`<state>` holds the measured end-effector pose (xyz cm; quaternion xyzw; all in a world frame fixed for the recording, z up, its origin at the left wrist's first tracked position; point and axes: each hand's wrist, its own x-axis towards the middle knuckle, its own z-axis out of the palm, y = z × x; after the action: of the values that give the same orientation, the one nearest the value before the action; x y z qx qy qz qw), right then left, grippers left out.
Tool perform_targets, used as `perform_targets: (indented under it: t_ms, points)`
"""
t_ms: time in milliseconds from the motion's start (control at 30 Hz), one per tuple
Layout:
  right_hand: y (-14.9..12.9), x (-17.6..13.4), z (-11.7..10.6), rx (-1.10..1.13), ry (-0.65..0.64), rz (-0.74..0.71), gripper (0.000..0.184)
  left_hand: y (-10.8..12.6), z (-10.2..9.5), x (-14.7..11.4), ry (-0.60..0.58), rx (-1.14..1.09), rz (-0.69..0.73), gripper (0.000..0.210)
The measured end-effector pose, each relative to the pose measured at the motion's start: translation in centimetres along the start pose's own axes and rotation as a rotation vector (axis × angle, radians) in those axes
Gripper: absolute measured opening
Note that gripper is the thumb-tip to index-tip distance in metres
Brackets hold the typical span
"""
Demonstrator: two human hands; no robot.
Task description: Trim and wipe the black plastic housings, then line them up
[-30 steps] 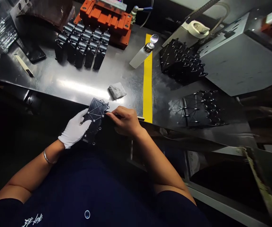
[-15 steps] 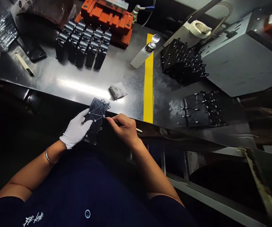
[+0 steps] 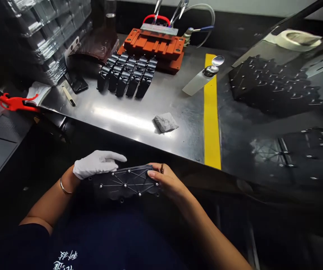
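A black ribbed plastic part (image 3: 124, 185) with several pale, shiny points on its face is held level in front of my body. My right hand (image 3: 165, 180) grips its right end, the thumb lying on the face and fingers behind the edge. A thin dark thing shows between those fingers, too small to name. At the part's upper left edge is my left hand (image 3: 98, 164) in a white glove. Its fingers are stretched out and apart, and whether it touches the part I cannot tell.
The metal bench (image 3: 116, 122) bears a crumpled grey wipe (image 3: 166, 122), a pump bottle (image 3: 198, 80), a row of black parts (image 3: 127, 75) and an orange fixture (image 3: 154, 47). More black parts (image 3: 271, 80) stand right of the yellow tape (image 3: 212, 123). Clear trays (image 3: 49, 41) are stacked left.
The black part has turned from upright to level. My left hand has loosened and straightened its fingers, while my right hand has taken the part's right end. The camera view has swung left.
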<state>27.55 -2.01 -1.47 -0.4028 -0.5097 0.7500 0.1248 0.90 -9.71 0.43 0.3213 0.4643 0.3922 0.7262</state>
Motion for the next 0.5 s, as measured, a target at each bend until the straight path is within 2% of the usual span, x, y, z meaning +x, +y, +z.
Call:
perform_targets:
  t_ms: [67, 100, 133, 200, 233, 300, 367, 433, 500]
  points:
    - [0.6, 0.0, 0.5, 0.075, 0.15, -0.112, 0.049, -1.0, -1.2, 0.2, 0.265, -0.328, 0.186, 0.032]
    - [0.8, 0.1, 0.8, 0.08, 0.227, -0.173, 0.047, -1.7, -1.5, 0.3, 0.321, -0.422, 0.232, 0.036]
    - [0.8, 0.2, 1.1, 0.068, 0.294, -0.23, 0.046, -2.5, -1.4, 0.4, 0.294, -0.453, 0.216, 0.042]
    - [0.7, 0.6, 1.8, 0.002, 0.368, -0.318, 0.042, -3.9, -0.5, 0.5, 0.046, -0.443, 0.045, 0.051]
    - [0.6, 0.9, 2.2, -0.036, 0.381, -0.353, 0.04, -4.5, 0.2, 0.7, -0.001, -0.478, 0.008, 0.046]
    - [0.5, 1.8, 3.0, -0.066, 0.417, -0.403, 0.038, -5.3, 1.5, 1.1, 0.11, -0.6, 0.057, 0.019]
    - [0.6, 2.7, 3.4, 0.001, 0.516, -0.39, 0.038, -5.7, 2.2, 1.7, 0.242, -0.656, 0.107, 0.009]
    - [1.1, 3.2, 3.6, 0.118, 0.623, -0.344, 0.035, -5.7, 2.3, 2.3, 0.342, -0.601, 0.159, 0.007]
    - [1.7, 3.0, 3.8, 0.179, 0.656, -0.34, 0.034, -5.6, 1.9, 2.4, 0.438, -0.407, 0.255, 0.006]
